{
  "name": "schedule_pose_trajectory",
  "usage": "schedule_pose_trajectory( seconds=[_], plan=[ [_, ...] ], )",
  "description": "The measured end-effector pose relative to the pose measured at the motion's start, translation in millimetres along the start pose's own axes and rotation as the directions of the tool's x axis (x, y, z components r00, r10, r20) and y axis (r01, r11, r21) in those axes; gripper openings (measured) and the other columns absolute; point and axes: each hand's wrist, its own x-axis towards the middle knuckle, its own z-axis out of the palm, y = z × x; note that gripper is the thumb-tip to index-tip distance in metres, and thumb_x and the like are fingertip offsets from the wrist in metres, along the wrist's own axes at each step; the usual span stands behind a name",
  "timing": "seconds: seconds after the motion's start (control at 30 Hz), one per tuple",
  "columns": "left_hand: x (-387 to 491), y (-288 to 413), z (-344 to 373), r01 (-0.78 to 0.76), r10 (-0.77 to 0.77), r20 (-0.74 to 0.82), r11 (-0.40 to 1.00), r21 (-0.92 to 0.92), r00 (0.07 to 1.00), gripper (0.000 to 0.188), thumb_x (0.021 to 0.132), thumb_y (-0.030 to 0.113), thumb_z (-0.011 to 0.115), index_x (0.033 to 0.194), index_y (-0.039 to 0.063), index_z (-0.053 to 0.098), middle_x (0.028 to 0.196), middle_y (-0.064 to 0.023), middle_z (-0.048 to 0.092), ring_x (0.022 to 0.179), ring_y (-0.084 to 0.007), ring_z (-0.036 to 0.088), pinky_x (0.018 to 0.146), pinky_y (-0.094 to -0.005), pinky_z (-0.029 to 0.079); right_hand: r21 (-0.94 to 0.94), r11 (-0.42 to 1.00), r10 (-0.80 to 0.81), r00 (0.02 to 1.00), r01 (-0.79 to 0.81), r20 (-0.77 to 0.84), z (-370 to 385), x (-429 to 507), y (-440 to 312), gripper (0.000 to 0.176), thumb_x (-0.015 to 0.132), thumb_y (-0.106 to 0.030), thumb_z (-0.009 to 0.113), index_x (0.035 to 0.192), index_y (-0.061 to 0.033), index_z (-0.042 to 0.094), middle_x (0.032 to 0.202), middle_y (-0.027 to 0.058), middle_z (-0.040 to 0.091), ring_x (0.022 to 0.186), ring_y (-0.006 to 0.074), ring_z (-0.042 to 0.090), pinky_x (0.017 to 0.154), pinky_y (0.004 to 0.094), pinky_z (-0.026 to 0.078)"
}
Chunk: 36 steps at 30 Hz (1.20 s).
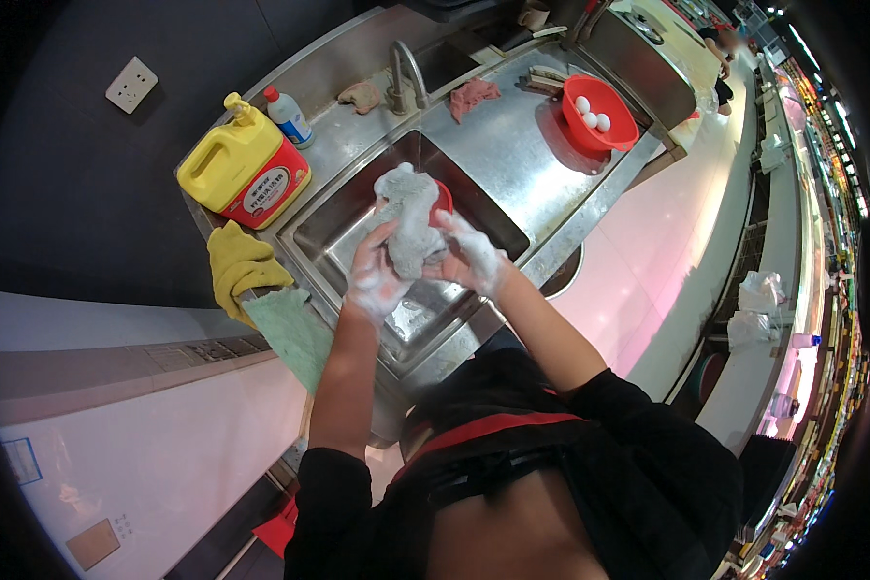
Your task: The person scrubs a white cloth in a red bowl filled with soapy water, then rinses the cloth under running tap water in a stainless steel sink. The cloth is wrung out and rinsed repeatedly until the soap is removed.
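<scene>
A grey cloth [412, 235] covered in white suds hangs between my hands above the stainless steel sink basin [333, 243]. My left hand [377, 279] grips its lower left side, with foam over the palm and wrist. From the right, my right hand [471, 254] holds the cloth's lower edge, its back coated in lather. Partly hidden behind the cloth is a red container [442, 201]; only its rounded edge shows. The curved metal faucet [409, 76] stands at the back of the basin, and a thin stream of water seems to fall from it.
Left of the basin stand a yellow detergent jug [235, 159] and a white bottle with a red cap [290, 117]. A yellow towel [243, 264] and a green cloth [293, 333] drape over the edge. On the right drainboard sit a pink cloth [473, 98] and a red colander [616, 134] holding eggs.
</scene>
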Motion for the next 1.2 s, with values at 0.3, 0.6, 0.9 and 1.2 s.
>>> schedule_pose_trajectory(
  seconds=[0.3,0.6,0.9,1.2],
  plan=[
    [3.8,5.9,-2.5,-0.125,0.134,-0.162,0.99,0.064,0.978,0.047,0.091,0.011,0.048,0.138,0.012,0.04,0.129,-0.0107,0.053,0.119,-0.0231,0.052,0.102,-0.039,0.043,0.161,0.985,-0.074,0.992,0.056,0.104,2.8,-23.8,25.1,0.047,0.096,-0.022,0.05,0.136,-0.0004,0.039,0.134,0.0224,0.045,0.128,0.0392,0.043,0.1,0.0582,0.042],
    [18.4,5.9,-11.6,-0.276,0.291,-0.165,0.955,0.105,0.943,0.041,0.09,0.02,0.056,0.128,0.005,0.051,0.125,-0.0124,0.058,0.117,-0.0266,0.054,0.105,-0.0426,0.038,-0.148,0.893,-0.449,0.86,0.424,-0.244,-14.9,-12.5,-47.5,0.041,0.083,-0.002,0.055,0.124,-0.0015,0.049,0.113,0.0096,0.059,0.109,0.0197,0.058,0.089,0.0319,0.05],
    [15.9,-29.0,-16.3,0.038,-0.026,-0.151,0.996,0.078,0.988,0.06,0.095,0.055,0.046,0.138,0.013,0.044,0.137,-0.0043,0.05,0.122,-0.0205,0.051,0.103,-0.0407,0.041,-0.756,-0.518,-0.74,0.234,0.401,0.631,17.9,43.9,-3.2,0.018,0.073,-0.003,0.066,0.089,-0.0069,0.06,0.078,0.0076,0.055,0.075,0.0285,0.057,0.067,0.0395,0.047],
    [24.8,-64.6,-106.6,-0.148,0.152,-0.125,0.988,0.041,0.98,0.037,0.101,0.036,0.038,0.13,0.015,0.046,0.124,-0.0061,0.054,0.112,-0.0146,0.054,0.097,-0.0325,0.045,-0.76,-0.487,-0.691,0.342,0.431,0.636,43.5,47.3,3.7,0.011,0.073,-0.019,0.064,0.079,-0.0102,0.063,0.082,0.0122,0.054,0.083,0.0357,0.054,0.072,0.0476,0.046]
  ],
)
